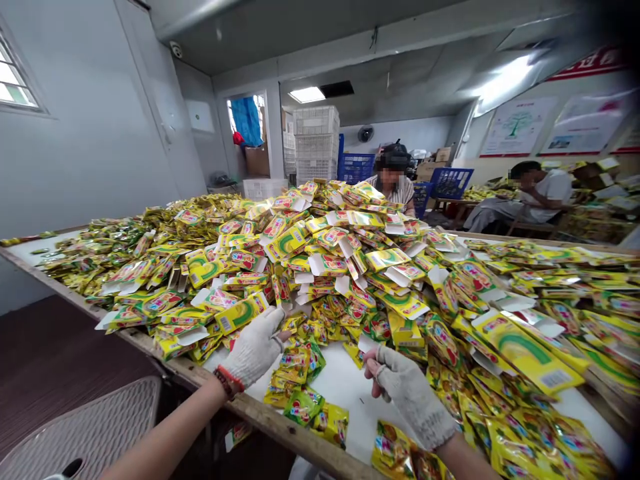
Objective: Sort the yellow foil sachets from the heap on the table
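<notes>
My left hand [255, 350], in a white knitted glove with bare fingertips, reaches over the table's near edge. Its fingers are stretched out and the thumb stands apart, beside the end of a yellow box [243, 315]; whether they touch, I cannot tell. My right hand [407, 393], gloved alike, hovers over the white tabletop [357, 407] with fingers curled towards the thumb. Anything between those fingertips is hidden. A white box flap [367, 343] shows just above them. Between the hands lie small shiny yellow sachets [293, 370] and a green one [303, 405].
A high heap of yellow boxes [320, 250], many with flaps raised, fills the table. More sachets [530, 433] lie at right. A wooden rim [280, 427] edges the table. A chair [90, 427] stands lower left. One person [393, 177] sits behind the heap, another [543, 193] far right.
</notes>
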The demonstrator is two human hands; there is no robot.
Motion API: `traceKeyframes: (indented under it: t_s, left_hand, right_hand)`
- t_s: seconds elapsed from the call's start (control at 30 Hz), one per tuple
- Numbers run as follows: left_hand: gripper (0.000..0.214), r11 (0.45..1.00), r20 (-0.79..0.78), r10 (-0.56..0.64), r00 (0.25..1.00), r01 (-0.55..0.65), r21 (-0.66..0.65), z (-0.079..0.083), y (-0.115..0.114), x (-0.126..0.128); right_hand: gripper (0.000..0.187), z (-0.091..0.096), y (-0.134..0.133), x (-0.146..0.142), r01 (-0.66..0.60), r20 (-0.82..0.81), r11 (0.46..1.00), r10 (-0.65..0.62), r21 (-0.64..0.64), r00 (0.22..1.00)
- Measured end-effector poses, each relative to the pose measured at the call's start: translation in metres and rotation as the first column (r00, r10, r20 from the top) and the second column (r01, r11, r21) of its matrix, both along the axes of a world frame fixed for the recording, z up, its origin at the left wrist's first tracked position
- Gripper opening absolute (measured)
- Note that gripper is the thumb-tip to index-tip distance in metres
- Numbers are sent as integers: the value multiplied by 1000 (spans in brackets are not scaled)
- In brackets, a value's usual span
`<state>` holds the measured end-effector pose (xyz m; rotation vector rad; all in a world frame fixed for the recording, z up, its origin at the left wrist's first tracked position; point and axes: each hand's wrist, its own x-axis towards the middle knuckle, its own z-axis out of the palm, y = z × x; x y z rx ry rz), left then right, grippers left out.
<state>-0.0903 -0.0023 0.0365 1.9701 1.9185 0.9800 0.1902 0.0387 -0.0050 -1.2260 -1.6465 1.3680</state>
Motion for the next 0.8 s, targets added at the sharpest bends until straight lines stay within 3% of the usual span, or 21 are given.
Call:
traceKeyframes:
  t_s: [0.07, 0.2, 0.3, 0.37, 0.47, 0.57, 0.63, 0.67, 0.73, 0.8]
  left_hand:
    - [12, 999, -143, 31, 989, -33, -14, 2, -12, 6]
    - [17, 978, -336, 57, 940, -120, -169, -3, -26, 27]
    - [28, 962, -362, 63, 930, -153, -226, -15, -27, 38]
    - [24, 967, -342, 81, 936, -157, -198, -23, -27, 39]
    - [17, 971, -341, 120, 932, -182, -156, -26, -30, 34]
    - [29, 972, -401, 200, 894, -233, -33, -19, -36, 37]
    - [27, 987, -432, 121, 894, -154, -41, -11, -39, 48]
    - [23, 991, -437, 16, 899, -71, -111, -7, -39, 57]
    - [17, 950, -429, -223, 876, 96, -298, -1, -37, 75]
    - [18, 889, -435, -359, 826, 161, -428, 3, -33, 91]
  right_hand:
    - [20, 2, 0, -8, -46, 108, 997, 38, 65, 993]
    - [18, 9, 8, -45, -192, 279, 957, 127, 217, 952]
    - [16, 10, 18, -75, -245, 333, 924, 142, 294, 932]
    - [19, 6, 23, -87, -269, 384, 922, 150, 277, 911]
    - [16, 1, 27, -82, -244, 425, 938, 123, 245, 897]
    - [10, 1, 29, -55, -171, 413, 945, 44, 277, 910]
    - [5, 3, 29, -33, -152, 398, 947, 28, 284, 917]
    - [5, 3, 28, -24, -156, 390, 947, 35, 281, 920]
    - [10, 1, 27, -8, -172, 376, 946, 60, 274, 925]
    - [14, -4, 26, 3, -184, 369, 941, 69, 285, 927]
